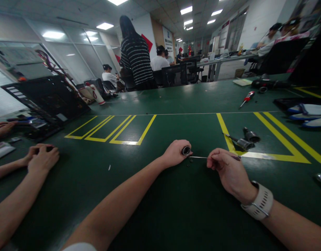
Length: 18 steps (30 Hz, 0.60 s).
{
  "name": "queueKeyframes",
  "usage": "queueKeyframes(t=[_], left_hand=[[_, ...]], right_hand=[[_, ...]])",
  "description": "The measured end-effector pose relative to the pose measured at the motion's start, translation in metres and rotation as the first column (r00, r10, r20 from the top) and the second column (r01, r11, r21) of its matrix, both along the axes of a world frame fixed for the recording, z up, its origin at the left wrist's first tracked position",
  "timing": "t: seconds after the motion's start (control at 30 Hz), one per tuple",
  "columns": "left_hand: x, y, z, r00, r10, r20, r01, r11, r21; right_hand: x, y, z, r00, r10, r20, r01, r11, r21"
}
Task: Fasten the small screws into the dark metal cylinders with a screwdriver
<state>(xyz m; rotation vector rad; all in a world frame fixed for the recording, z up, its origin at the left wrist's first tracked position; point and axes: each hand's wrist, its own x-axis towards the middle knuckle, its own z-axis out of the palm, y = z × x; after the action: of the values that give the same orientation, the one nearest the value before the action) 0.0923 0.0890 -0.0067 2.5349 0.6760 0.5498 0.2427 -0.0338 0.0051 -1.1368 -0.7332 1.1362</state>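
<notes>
Left hand (175, 152) around metal cylinder (186, 150).

You have two hands on the green surface (176, 216): your left hand (174, 153) closed on one small metal ring (186, 150), your right hand (227, 170) pinching one thin metal rod (199, 157). One white wristband (259, 202) sits on your right wrist. A few tiny dark screws (189, 162) lie by your left hand, too small to count. Two metal cylinders (248, 139) lie to your right. One red-handled screwdriver (247, 98) lies farther off. At the left edge you can see two clasped hands of a co-worker (41, 157)
</notes>
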Motion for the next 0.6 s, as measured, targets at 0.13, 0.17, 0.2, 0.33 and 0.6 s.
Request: queueKeyframes(t=[0.13, 0.17, 0.2, 0.33, 0.6], left_hand=[[-0.001, 0.003, -0.002, 0.972, 0.188, 0.144, -0.176, 0.980, -0.088], [-0.001, 0.005, -0.003, 0.948, 0.251, 0.198, -0.232, 0.966, -0.114], [-0.002, 0.007, -0.004, 0.916, 0.312, 0.253, -0.285, 0.949, -0.138], [-0.002, 0.013, -0.006, 0.733, 0.522, 0.436, -0.463, 0.853, -0.242], [0.002, 0.013, -0.006, 0.601, 0.613, 0.513, -0.524, 0.787, -0.327]], right_hand=[[0.000, 0.001, -0.002, 0.997, -0.051, 0.061, 0.051, 0.999, 0.004], [0.000, 0.002, -0.003, 0.993, -0.041, 0.109, 0.042, 0.999, -0.004], [-0.001, 0.002, -0.004, 0.982, -0.018, 0.185, 0.022, 1.000, -0.018], [-0.006, 0.003, -0.011, 0.817, 0.097, 0.569, -0.101, 0.995, -0.024], [-0.036, 0.014, -0.016, 0.407, 0.155, 0.900, -0.321, 0.947, -0.018]])
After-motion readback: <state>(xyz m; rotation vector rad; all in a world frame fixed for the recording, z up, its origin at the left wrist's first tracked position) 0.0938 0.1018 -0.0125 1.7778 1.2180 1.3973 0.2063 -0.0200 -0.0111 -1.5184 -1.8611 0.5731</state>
